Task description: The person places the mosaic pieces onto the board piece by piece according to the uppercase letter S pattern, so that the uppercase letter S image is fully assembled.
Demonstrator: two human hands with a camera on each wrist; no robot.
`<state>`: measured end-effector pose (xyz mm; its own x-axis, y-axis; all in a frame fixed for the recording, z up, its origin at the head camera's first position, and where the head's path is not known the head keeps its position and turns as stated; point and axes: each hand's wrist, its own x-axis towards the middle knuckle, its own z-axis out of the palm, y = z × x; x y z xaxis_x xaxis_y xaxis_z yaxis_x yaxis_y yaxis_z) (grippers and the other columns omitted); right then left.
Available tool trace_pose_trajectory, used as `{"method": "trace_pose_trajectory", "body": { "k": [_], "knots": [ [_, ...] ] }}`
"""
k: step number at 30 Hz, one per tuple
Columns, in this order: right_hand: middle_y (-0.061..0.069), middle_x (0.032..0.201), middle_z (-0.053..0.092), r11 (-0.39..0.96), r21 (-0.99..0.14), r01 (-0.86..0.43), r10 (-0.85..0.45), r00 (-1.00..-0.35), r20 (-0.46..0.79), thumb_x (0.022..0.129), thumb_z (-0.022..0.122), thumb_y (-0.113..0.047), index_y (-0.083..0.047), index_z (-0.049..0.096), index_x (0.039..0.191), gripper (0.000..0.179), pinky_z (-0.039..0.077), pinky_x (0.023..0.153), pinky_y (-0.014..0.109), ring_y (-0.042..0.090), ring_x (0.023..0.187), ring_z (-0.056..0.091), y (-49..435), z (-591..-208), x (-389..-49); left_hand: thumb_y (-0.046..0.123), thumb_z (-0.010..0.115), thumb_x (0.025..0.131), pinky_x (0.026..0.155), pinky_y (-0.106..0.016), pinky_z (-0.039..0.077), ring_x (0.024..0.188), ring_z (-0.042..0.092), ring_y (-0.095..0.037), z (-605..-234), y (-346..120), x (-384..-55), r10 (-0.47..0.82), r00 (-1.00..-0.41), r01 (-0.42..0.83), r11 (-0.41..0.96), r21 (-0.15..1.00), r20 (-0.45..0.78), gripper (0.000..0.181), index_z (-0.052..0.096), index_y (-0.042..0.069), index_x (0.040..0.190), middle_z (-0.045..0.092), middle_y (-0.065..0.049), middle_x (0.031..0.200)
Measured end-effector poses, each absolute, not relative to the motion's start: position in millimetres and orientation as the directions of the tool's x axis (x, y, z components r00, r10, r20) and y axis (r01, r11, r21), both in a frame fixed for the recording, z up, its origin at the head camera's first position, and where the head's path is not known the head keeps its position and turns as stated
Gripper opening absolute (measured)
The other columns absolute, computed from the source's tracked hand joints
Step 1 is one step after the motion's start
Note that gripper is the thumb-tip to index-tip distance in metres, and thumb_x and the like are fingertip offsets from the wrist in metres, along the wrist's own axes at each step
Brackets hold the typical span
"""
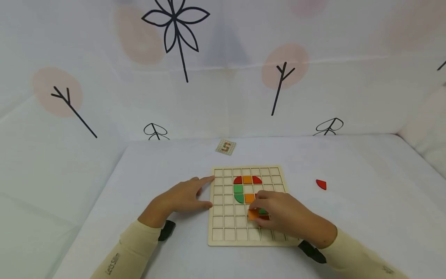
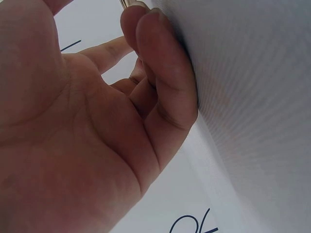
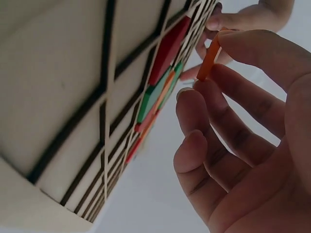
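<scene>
A square wooden grid board (image 1: 218,222) lies on the white table. On its left edge rest the index finger and thumb of my left hand (image 1: 182,196); the other fingers bend beneath the palm in the left wrist view. Over the lower middle of the grid, my right hand (image 1: 283,212) pinches an orange square tile (image 1: 252,215) between thumb and fingertips. The right wrist view shows this tile (image 3: 209,59) raised off the board and tilted. Red, orange and green tiles form a curved figure in the cells, including a green square (image 1: 238,189). My right hand partly covers the figure.
A loose red quarter-round tile (image 1: 321,184) lies on the table right of the board. Behind the board is a small card (image 1: 225,147) printed with a coloured S-like figure on a grid. A patterned white cloth (image 1: 223,104) rises at the back.
</scene>
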<state>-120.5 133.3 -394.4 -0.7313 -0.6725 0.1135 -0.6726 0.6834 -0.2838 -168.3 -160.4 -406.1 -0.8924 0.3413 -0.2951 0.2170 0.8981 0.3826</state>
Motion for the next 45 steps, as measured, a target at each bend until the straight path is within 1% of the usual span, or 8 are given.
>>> {"method": "trace_pose_trajectory", "body": {
  "k": [4,8,16,22,28,40,45],
  "knots": [
    [-0.009,0.093,0.063,0.685,-0.294,-0.667,-0.674,-0.733,0.091,0.083,0.083,-0.031,-0.021,0.077,0.1,0.021,0.05,0.068,0.024,0.002,0.075,0.051,130,-396,-119,0.047,0.074,0.086,0.067,-0.033,0.039,0.078,0.049,-0.015,-405,-161,-169,0.344,-0.893,0.22,0.897,0.384,-0.291,0.08,0.035,0.034,0.155,0.051,0.0,0.091],
    [-0.009,0.091,0.062,0.678,-0.307,-0.668,-0.679,-0.729,0.09,0.083,0.083,-0.028,-0.02,0.077,0.1,0.02,0.043,0.064,0.021,0.002,0.071,0.046,131,-398,-119,0.046,0.074,0.086,0.067,-0.033,0.039,0.079,0.049,-0.015,-405,-161,-169,0.346,-0.892,0.221,0.896,0.385,-0.291,0.08,0.035,0.034,0.155,0.051,-0.001,0.091],
    [-0.01,0.087,0.058,0.672,-0.312,-0.672,-0.685,-0.724,0.084,0.082,0.083,-0.028,-0.018,0.077,0.098,0.019,0.047,0.066,0.021,0.001,0.072,0.048,131,-402,-120,0.047,0.074,0.086,0.068,-0.034,0.039,0.08,0.049,-0.015,-406,-160,-169,0.343,-0.891,0.217,0.897,0.386,-0.297,0.08,0.035,0.035,0.155,0.051,0.0,0.092],
    [-0.01,0.09,0.061,0.673,-0.305,-0.674,-0.69,-0.72,0.069,0.082,0.083,-0.027,-0.018,0.078,0.098,0.019,0.051,0.071,0.024,0.001,0.076,0.052,131,-403,-120,0.047,0.074,0.087,0.067,-0.033,0.039,0.078,0.049,-0.015,-405,-161,-169,0.346,-0.891,0.22,0.895,0.388,-0.293,0.08,0.035,0.035,0.155,0.051,0.0,0.092],
    [-0.011,0.093,0.063,0.685,-0.325,-0.652,-0.681,-0.732,0.032,0.082,0.083,-0.027,-0.019,0.078,0.1,0.021,0.052,0.075,0.027,0.001,0.079,0.054,131,-403,-120,0.046,0.074,0.087,0.066,-0.033,0.039,0.076,0.049,-0.015,-403,-161,-168,0.357,-0.888,0.228,0.888,0.398,-0.288,0.08,0.035,0.034,0.155,0.051,0.0,0.091],
    [-0.012,0.095,0.063,0.686,-0.325,-0.651,-0.681,-0.731,0.028,0.082,0.083,-0.027,-0.021,0.077,0.1,0.02,0.054,0.079,0.031,0.004,0.085,0.059,131,-404,-120,0.045,0.074,0.087,0.066,-0.032,0.038,0.076,0.048,-0.014,-403,-161,-168,0.371,-0.885,0.245,0.885,0.397,-0.281,0.08,0.035,0.033,0.156,0.051,0.0,0.091],
    [-0.011,0.097,0.063,0.68,-0.324,-0.658,-0.686,-0.726,0.035,0.082,0.083,-0.026,-0.021,0.076,0.1,0.021,0.055,0.082,0.032,0.006,0.089,0.061,131,-405,-120,0.045,0.074,0.087,0.066,-0.032,0.039,0.076,0.048,-0.015,-405,-161,-169,0.361,-0.887,0.231,0.887,0.4,-0.288,0.08,0.035,0.034,0.155,0.051,0.0,0.091]
  ]
}}
